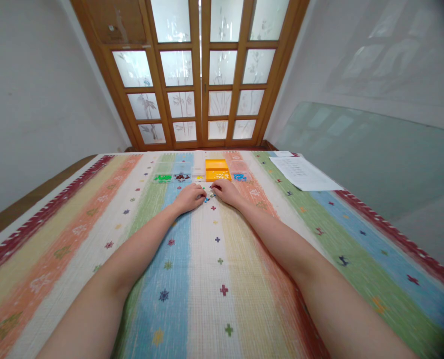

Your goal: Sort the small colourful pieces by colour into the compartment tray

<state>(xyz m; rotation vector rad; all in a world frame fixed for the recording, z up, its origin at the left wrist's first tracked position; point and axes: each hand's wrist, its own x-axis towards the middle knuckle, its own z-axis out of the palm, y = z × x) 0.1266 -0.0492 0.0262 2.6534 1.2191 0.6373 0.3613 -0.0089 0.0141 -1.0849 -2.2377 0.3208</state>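
Note:
My left hand [190, 198] rests low over the cloth with its fingers curled together at the tips. Facing it, my right hand [225, 191] has thumb and fingers drawn together; anything inside either grip is too small to make out. Between the fingertips lie some tiny coloured pieces [207, 200], blue and green among them. Just beyond is an orange box [218, 164], its lid up, holding small pale pieces [219, 175]. Clear boxes beside it hold green pieces [163, 178], dark red-brown pieces [181, 177], a few yellow pieces [199, 177] and blue pieces [240, 177].
A striped tablecloth [207, 299] with small printed figures covers the table. Printed white paper [302, 173] lies at the far right. A glass sheet [375, 159] leans on the right wall, and wooden glazed doors [202, 99] stand behind the table.

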